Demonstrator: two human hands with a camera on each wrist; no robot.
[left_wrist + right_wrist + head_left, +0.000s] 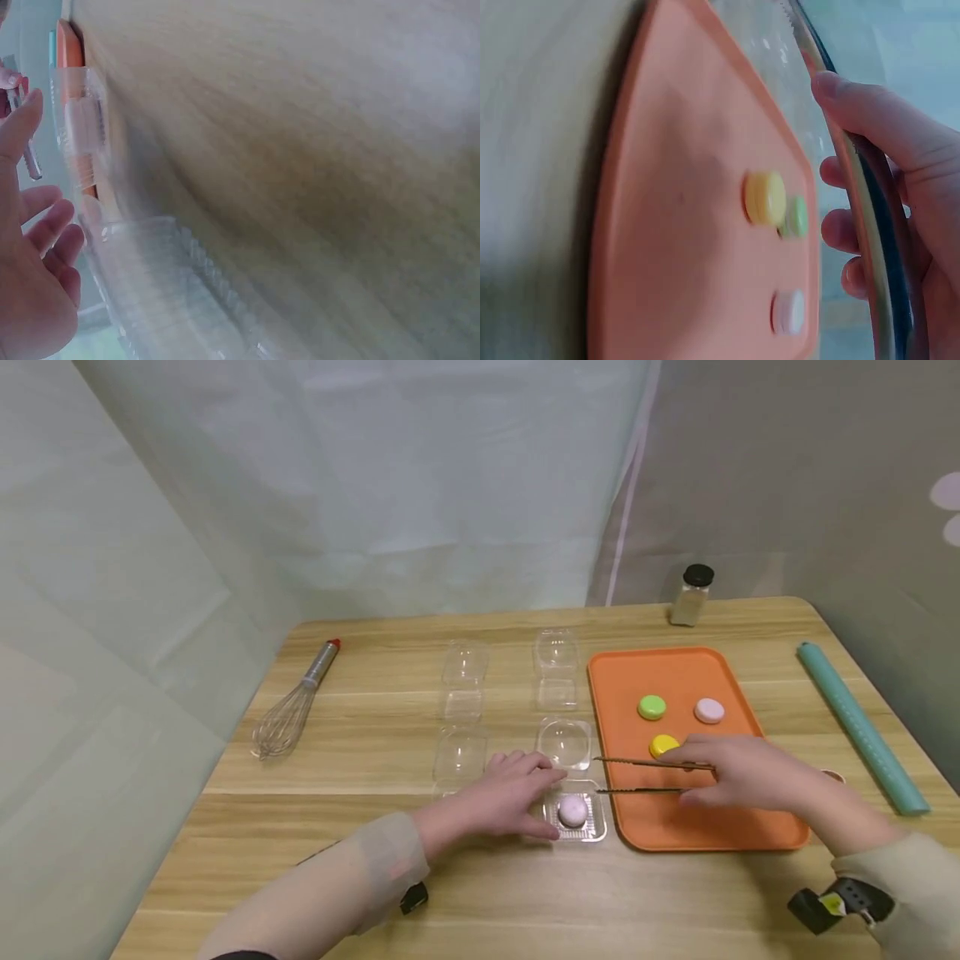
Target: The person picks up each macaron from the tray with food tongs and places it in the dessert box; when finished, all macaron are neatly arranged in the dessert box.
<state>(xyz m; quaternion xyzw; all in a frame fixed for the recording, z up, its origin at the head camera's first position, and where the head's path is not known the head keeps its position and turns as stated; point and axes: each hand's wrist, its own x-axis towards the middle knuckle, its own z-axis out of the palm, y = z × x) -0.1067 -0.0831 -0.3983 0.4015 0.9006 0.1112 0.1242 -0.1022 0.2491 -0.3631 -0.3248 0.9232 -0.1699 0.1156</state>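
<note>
Hands are set apart: slim metal tongs [645, 791], tips parted, are gripped by the right hand [753, 777]; the left hand [510, 797], fingers relaxed, is held beside a clear plastic box [595, 832] where a round lilac macaron [573, 810] is seated. On the rectangular orange tray [637, 827], a round yellow macaron [664, 746] is passed over. Squeezing is probably best done lightly, with the box steadied.

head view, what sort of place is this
Likely a staged baking-themed tabletop rather than a real kitchen: pale sheeting hangs behind a wooden table holding a whisk and an orange tray.
</note>
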